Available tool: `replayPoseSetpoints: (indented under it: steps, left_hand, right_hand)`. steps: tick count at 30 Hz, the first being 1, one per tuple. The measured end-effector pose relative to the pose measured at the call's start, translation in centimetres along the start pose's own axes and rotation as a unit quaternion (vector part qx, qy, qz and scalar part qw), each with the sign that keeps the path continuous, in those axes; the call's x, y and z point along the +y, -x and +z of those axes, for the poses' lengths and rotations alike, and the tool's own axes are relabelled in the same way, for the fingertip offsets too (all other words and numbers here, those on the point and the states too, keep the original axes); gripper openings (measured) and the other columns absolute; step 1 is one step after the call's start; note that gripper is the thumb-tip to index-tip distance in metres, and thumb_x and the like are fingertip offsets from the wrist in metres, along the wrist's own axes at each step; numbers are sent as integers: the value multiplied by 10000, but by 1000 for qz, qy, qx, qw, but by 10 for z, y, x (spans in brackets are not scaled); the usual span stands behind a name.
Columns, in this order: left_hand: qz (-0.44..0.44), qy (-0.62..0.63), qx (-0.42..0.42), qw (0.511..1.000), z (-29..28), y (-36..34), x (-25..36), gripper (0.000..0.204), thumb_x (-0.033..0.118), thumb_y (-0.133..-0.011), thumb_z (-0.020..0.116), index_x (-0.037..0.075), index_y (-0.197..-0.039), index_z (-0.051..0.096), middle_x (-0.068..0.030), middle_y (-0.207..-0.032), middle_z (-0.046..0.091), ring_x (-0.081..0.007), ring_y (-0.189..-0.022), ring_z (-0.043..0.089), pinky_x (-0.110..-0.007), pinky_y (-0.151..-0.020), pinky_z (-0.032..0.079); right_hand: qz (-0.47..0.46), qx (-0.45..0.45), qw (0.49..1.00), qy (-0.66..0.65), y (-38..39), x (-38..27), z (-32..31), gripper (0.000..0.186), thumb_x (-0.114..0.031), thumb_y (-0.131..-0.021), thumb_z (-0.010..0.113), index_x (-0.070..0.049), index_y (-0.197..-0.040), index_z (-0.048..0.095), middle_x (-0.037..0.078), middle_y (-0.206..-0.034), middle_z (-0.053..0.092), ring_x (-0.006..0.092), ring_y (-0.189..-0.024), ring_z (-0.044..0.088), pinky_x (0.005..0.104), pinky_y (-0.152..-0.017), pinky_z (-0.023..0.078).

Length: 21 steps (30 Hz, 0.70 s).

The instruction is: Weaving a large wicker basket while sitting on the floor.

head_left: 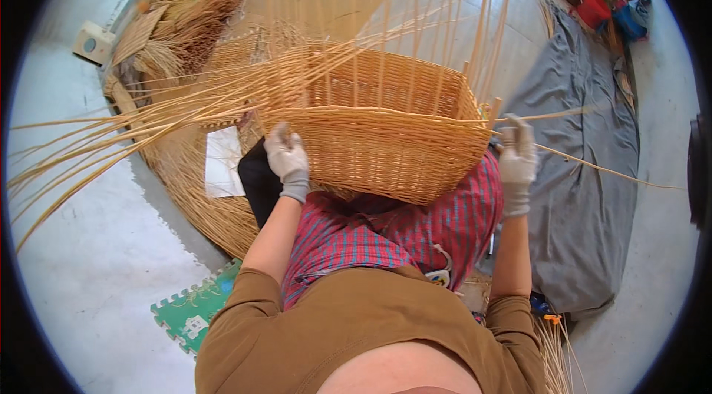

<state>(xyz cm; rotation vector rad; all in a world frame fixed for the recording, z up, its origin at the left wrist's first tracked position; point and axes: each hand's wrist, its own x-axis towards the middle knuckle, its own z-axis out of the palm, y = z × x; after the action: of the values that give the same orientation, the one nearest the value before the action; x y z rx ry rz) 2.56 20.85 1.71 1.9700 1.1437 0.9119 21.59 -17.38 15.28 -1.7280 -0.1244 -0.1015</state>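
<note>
A woven wicker basket [386, 157] rests on my lap over checked red cloth [345, 231], with upright stakes rising from it. Long pale rods [89, 142] fan out to the left from its left end. My gloved left hand [286, 160] grips the basket's front-left side, fingers curled against the weave. At the right corner, my gloved right hand [519, 160] is raised with curled fingers beside thin rods that stick out to the right. What those fingers hold is too small to make out.
Bundles of cane [189, 23] and a white sheet [222, 157] lie left. A green foam mat [178, 312] is lower left, a small white appliance [93, 44] upper left. Grey cloth [578, 231] covers a long shape at right. A red container [593, 10] stands among items at back right.
</note>
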Motion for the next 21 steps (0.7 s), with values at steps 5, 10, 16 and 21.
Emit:
replayPoseSetpoints:
  steps: [5,10,16,21]
  left_hand:
    - [6,-97,60,993,-57,-107,-26,787,602,-784,721,-8,-1254,557,-219,-1239,618,-393,-1087,610,-416,-892,502]
    - [138,-146,-19,979,-66,-118,-14,646,588,-936,538,5,-1202,628,-184,-1086,706,-357,-944,668,-376,-830,509]
    - [94,159,-195,963,-80,-150,-68,446,338,-969,632,-38,-1209,616,-103,-1094,664,-162,-948,609,-308,-825,503]
    - [-27,269,-215,938,-88,-134,-78,374,278,-914,715,6,-1155,630,-70,-1041,659,-149,-957,592,-298,-830,500]
  right_hand:
    - [-40,-395,917,26,80,-26,152,211,-8,-944,590,-42,-1137,670,58,-1013,701,111,-956,638,277,-842,519]
    - [-18,-390,921,11,97,-46,308,401,-291,-959,585,-67,-1292,584,150,-1176,662,243,-1104,627,362,-963,488]
    - [379,-153,896,174,41,-35,465,1204,-681,-747,703,-19,-1548,94,292,-1529,296,414,-1426,304,466,-1133,330]
    - [392,-61,917,44,60,-17,480,1277,-631,-665,806,-91,-1563,76,279,-1562,220,408,-1424,314,513,-1136,319]
